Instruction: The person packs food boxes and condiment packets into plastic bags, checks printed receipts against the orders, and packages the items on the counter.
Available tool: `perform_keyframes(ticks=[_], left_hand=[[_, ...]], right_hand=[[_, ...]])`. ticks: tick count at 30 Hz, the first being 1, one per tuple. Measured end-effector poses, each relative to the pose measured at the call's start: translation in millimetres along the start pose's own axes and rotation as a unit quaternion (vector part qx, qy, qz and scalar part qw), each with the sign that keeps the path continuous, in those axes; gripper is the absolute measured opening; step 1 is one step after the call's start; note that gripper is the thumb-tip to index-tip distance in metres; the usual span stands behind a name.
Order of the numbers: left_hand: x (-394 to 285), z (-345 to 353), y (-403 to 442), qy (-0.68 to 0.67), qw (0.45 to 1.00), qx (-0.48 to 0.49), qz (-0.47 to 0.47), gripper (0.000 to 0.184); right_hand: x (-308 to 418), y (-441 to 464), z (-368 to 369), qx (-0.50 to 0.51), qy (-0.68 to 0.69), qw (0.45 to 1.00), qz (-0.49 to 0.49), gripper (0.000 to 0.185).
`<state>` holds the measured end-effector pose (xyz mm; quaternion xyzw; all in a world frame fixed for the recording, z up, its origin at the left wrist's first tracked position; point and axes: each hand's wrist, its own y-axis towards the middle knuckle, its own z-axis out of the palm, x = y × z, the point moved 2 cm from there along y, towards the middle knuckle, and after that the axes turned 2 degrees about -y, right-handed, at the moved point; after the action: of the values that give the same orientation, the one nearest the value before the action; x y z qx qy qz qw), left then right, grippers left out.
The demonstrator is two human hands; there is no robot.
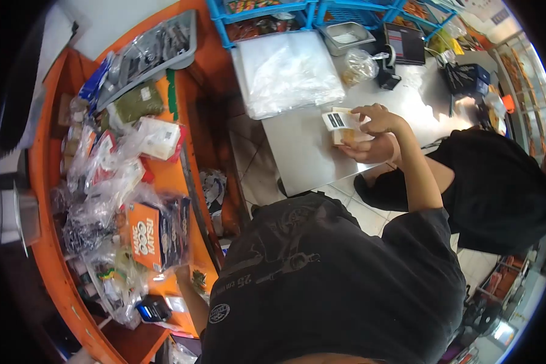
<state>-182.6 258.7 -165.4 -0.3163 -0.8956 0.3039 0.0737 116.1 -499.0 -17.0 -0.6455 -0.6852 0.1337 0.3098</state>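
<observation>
My right hand (379, 119) reaches over the metal table, its fingers bent and closed on the edge of a small white and yellowish box (335, 120) with dark print. Another person's hand (370, 150), palm up, supports the same box from below. Over on the left side, my left hand (184, 274) is at the lower edge of a plastic-wrapped bundle of orange and dark packets (144, 235). Its fingers are hidden there, so whether it grips the bundle does not show. A small greenish item (198, 279) lies beside that wrist.
Clear plastic bags (288, 73) lie stacked on the metal table (303, 158), near a steel tray (347, 37) and blue crates (264, 15). The orange shelf (194, 176) carries bagged packets and a grey bin (151, 57). A person in black (491, 188) is at the right.
</observation>
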Motion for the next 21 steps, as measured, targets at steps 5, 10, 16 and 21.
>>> perform_keyframes(ticks=[5, 10, 16, 21], left_hand=[[-3.1, -91.7, -66.9, -0.079, 0.995, 0.064, -0.022, 0.016], [-151.8, -189.7, -274.6, -0.436, 0.831, -0.135, 0.318, 0.016], [-333.4, -123.7, -240.2, -0.25, 0.704, 0.419, 0.517, 0.032], [-434.9, -7.8, -222.5, -0.109, 0.734, 0.369, 0.559, 0.033]], right_hand=[[17.6, 25.4, 35.9, -0.127, -0.049, 0.99, -0.022, 0.062], [30.6, 22.6, 48.5, -0.253, -0.024, 0.966, -0.053, 0.048], [33.0, 22.4, 66.6, -0.361, 0.021, 0.932, 0.002, 0.035], [38.5, 20.0, 71.1, -0.317, 0.005, 0.942, 0.112, 0.036]])
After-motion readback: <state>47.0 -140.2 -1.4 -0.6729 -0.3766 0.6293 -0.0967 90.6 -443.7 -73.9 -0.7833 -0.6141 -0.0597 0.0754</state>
